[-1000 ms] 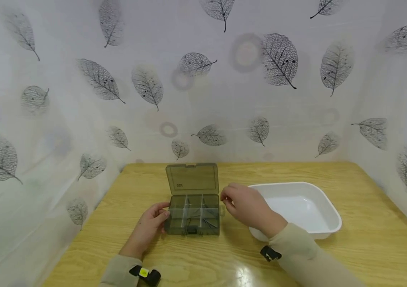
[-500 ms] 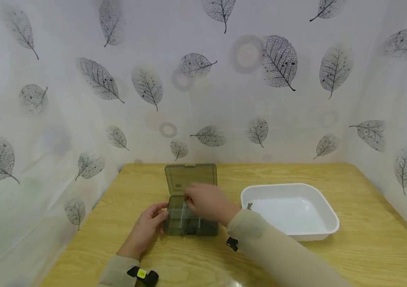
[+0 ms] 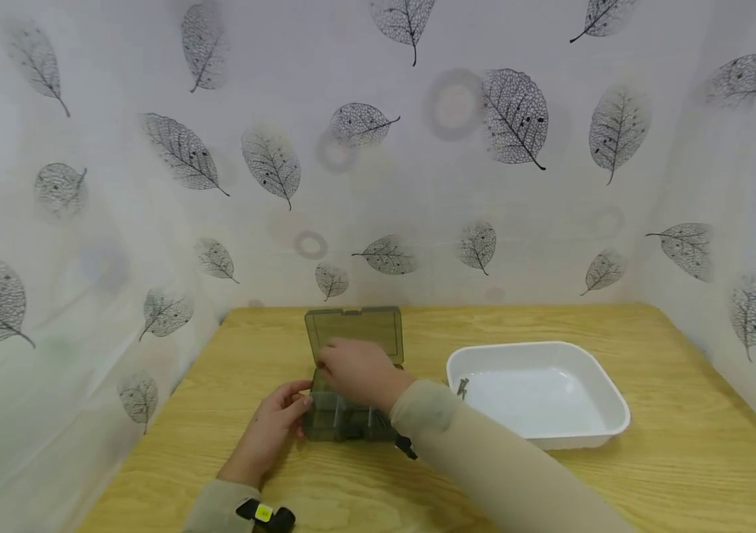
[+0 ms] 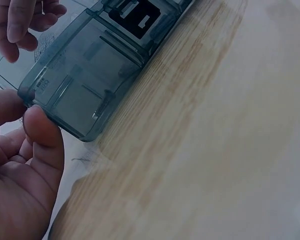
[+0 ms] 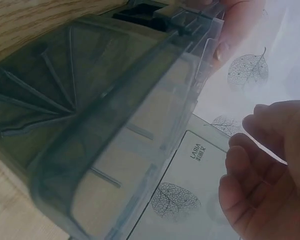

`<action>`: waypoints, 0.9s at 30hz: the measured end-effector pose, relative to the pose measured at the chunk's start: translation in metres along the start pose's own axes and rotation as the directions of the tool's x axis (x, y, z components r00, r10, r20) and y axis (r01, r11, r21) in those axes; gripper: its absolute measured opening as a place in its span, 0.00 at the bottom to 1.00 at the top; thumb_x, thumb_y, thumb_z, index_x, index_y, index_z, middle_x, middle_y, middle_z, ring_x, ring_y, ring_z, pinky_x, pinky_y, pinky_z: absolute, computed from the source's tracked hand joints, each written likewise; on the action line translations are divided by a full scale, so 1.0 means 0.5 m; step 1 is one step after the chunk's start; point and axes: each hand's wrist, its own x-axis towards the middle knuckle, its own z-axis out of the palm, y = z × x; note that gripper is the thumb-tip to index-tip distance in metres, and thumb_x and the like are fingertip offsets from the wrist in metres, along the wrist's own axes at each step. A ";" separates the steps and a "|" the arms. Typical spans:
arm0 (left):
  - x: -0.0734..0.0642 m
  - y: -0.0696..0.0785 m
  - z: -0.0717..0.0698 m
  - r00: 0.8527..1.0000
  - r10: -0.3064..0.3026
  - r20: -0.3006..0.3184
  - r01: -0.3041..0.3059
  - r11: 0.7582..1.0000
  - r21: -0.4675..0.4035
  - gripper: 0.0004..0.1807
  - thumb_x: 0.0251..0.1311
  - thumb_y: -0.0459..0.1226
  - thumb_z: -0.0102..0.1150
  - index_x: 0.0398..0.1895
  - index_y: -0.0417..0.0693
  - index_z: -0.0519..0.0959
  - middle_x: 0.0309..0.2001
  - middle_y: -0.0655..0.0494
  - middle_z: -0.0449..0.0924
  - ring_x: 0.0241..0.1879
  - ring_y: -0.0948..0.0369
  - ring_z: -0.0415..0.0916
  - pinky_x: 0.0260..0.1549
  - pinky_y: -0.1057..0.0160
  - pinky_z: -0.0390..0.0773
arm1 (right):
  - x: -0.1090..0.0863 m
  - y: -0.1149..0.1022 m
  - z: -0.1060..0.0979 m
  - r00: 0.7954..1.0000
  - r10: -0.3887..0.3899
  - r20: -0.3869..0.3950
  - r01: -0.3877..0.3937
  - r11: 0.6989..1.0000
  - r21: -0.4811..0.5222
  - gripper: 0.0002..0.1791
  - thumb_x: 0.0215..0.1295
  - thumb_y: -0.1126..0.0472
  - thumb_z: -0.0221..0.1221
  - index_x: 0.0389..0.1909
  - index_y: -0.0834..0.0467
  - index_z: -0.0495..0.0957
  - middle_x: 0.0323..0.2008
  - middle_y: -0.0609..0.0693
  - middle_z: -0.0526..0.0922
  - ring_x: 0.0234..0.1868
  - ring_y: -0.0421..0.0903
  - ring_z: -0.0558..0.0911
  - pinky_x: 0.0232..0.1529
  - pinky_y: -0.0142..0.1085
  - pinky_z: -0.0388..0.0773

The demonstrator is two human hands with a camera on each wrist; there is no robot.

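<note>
Pinching the left side of the box (image 3: 321, 427) between thumb and finger, our left hand (image 3: 276, 416) seems to stop it from sliding. Our right hand (image 3: 360, 370) hangs over the back of the box; its grip is loose, the fingers bent, and we see nothing in them. We think this step is about the small rooms inside, and the next move calls for slow, light fingers. The box sits on the table (image 3: 364, 492), left of the middle. It looks smoky green and see-through, with a black latch (image 4: 135, 18) in front and its lid (image 3: 380, 333) tipped up toward the far edge. Thin nails (image 5: 32, 93) show through its wall. A white tray (image 3: 544, 403) sits nearer the table's right edge, with metal bits (image 3: 462, 389) by its left wall.
</note>
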 end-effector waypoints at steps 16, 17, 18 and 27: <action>0.007 0.001 0.001 1.000 -0.011 -0.020 0.011 0.999 0.034 0.21 0.73 0.34 0.56 0.66 0.39 0.73 0.43 0.44 0.76 0.27 0.56 0.72 0.25 0.62 0.78 | -0.106 0.065 -0.066 0.999 0.040 -0.012 -0.039 0.997 0.073 0.12 0.72 0.51 0.60 0.51 0.49 0.82 0.47 0.45 0.80 0.41 0.43 0.80 0.37 0.39 0.81; 0.008 0.002 0.002 1.000 -0.010 -0.019 0.011 0.999 0.035 0.22 0.72 0.34 0.57 0.66 0.39 0.73 0.43 0.44 0.76 0.28 0.56 0.72 0.25 0.62 0.78 | -0.118 0.075 -0.069 0.999 0.044 -0.014 -0.043 0.996 0.084 0.12 0.71 0.52 0.60 0.52 0.49 0.82 0.47 0.45 0.79 0.39 0.42 0.80 0.36 0.38 0.80; 0.007 0.004 0.003 1.000 -0.007 -0.017 0.008 0.999 0.039 0.22 0.72 0.33 0.57 0.67 0.39 0.72 0.43 0.44 0.76 0.29 0.56 0.72 0.25 0.62 0.78 | -0.132 0.085 -0.069 0.998 0.051 -0.022 -0.049 0.995 0.090 0.12 0.71 0.52 0.61 0.52 0.49 0.82 0.47 0.45 0.79 0.38 0.41 0.79 0.34 0.37 0.79; 0.003 -0.004 0.008 0.999 -0.011 -0.041 0.012 1.000 0.020 0.22 0.71 0.32 0.59 0.66 0.38 0.73 0.42 0.45 0.75 0.28 0.55 0.71 0.23 0.62 0.78 | -0.260 0.172 -0.076 0.987 0.160 -0.027 -0.155 0.979 0.129 0.14 0.70 0.53 0.64 0.54 0.48 0.81 0.47 0.44 0.79 0.39 0.41 0.80 0.34 0.39 0.78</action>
